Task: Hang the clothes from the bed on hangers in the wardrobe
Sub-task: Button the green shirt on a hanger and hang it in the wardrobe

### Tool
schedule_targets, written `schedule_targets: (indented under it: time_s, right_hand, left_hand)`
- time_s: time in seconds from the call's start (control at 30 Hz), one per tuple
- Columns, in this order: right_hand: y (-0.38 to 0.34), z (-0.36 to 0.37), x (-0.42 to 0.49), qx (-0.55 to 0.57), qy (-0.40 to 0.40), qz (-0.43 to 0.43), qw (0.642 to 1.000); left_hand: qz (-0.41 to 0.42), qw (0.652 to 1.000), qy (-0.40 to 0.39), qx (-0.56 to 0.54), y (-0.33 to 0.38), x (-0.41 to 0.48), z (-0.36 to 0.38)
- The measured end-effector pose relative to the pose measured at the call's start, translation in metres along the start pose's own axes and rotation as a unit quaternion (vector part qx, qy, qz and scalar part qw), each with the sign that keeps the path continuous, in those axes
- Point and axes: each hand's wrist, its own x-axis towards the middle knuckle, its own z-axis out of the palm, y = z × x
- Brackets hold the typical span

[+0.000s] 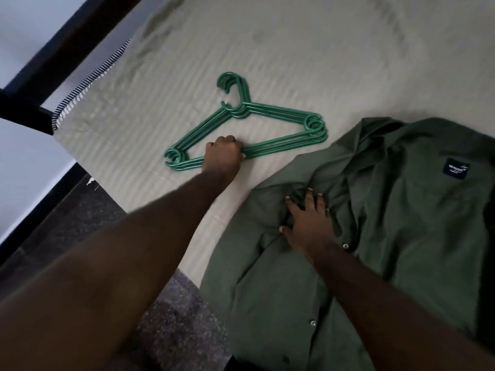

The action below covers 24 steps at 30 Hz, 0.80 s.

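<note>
On the bed (267, 49), left of centre, lies a stack of green hangers (284, 145), flat on the pale sheet. The hooks point away from the person, curling over to the left. The long bottom bars run left to right, climbing a little at the right end. The left hand (222, 156) is on those bars, knuckles up, fingers curled tight around them near the left corner of the stack.

Over to the right, just beside the hangers but not touching them, is the green shirt (388, 236). It is spread front-up, collar at the far end, and its length runs back toward the near edge of the bed. The buttons (345, 245) follow that same line, and a dark label (456, 168) sits up near the collar (its lettering is too blurred to read). The right hand (308, 223) presses palm-down on the shirt's chest with fingers and thumb spread. The fingertips are at a bunched fold, gripping nothing that shows.

A dark frame (67, 49) runs along the left, and speckled carpet (166, 330) lies below.
</note>
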Motion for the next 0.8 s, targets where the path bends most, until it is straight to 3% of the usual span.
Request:
schedule_targets:
  time_s: [0.17,0.3,0.43,0.5,0.6,0.73,0.8]
  right_hand:
    - [0.004,0.002,-0.001,0.014,0.012,-0.004,1.000]
    - [0.005,-0.007,-0.004,0.046,-0.006,-0.016,0.999]
    - [0.010,-0.026,-0.013,0.247,0.057,-0.033,0.967]
    - [0.012,-0.043,-0.027,0.419,0.110,-0.036,0.900]
    - [0.017,-0.060,-0.050,0.677,0.175,-0.025,0.714]
    - [0.069,-0.049,-0.079,0.822,0.271,0.074,0.496]
    - [0.105,-0.040,-0.097,0.860,0.265,0.101,0.425]
  left_hand:
    - [-0.047,0.997,-0.017,-0.060,-0.006,0.009,0.000]
    - [-0.072,0.989,0.026,-0.125,-0.009,0.003,-0.017]
    - [-0.040,0.980,0.101,-0.168,0.015,-0.010,-0.052]
    - [0.011,0.967,0.141,-0.212,0.046,-0.027,-0.066]
    - [0.103,0.953,0.138,-0.248,0.109,-0.065,-0.066]
    - [0.230,0.951,0.095,-0.185,0.204,-0.106,-0.037]
    - [0.285,0.943,0.102,-0.141,0.246,-0.116,-0.021]
